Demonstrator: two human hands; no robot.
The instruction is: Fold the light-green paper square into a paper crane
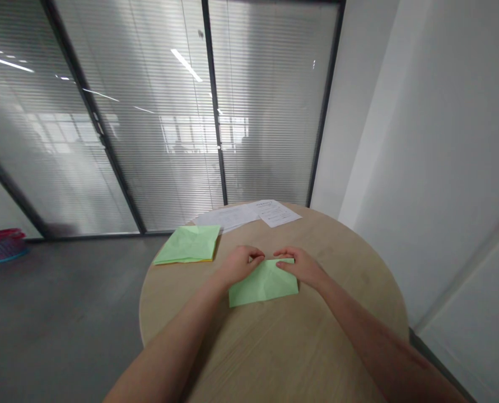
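Observation:
A light green sheet of paper (262,286), creased and partly folded, lies in the middle of a round wooden table (274,347). My left hand (239,263) rests on its upper left corner with the fingers curled and pinching the top edge. My right hand (300,265) rests on the upper right corner, fingers bent and pressed onto the same edge. The fingertips of both hands nearly meet at the top middle of the sheet.
A stack of green paper (189,245) with a yellow sheet beneath lies at the table's left rear. White printed sheets (249,214) lie at the far edge. Glass partitions with blinds stand behind; a white wall is on the right. A pink and blue basket (1,244) sits on the floor, far left.

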